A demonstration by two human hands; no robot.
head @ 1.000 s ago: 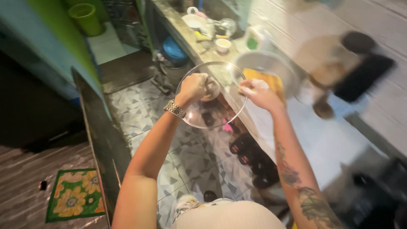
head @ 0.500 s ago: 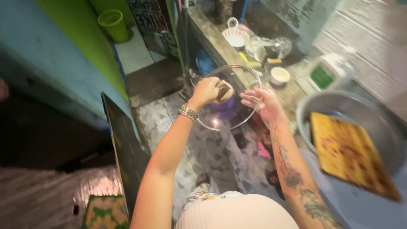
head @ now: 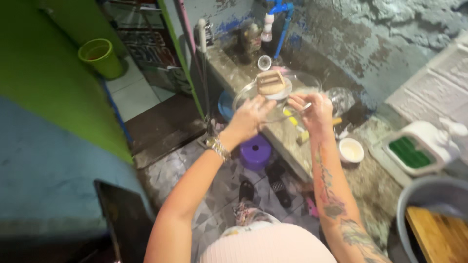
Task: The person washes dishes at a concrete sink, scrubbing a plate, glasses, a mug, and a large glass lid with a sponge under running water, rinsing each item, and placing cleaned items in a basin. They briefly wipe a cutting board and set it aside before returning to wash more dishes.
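A round clear glass lid [head: 278, 95] with a tan block knob sits level above the table [head: 370, 180], left hand [head: 251, 117] and right hand [head: 314, 109] fingers clamped on its rim.

The scene is lit dimly and unevenly. Glare is seen on the glass lid [head: 292, 85]. The lower left of the frame is darkened, and slight motion blur is present throughout.

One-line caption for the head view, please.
Both hands, left hand and right hand, hold a glass pot lid by its rim above a cluttered stone counter.
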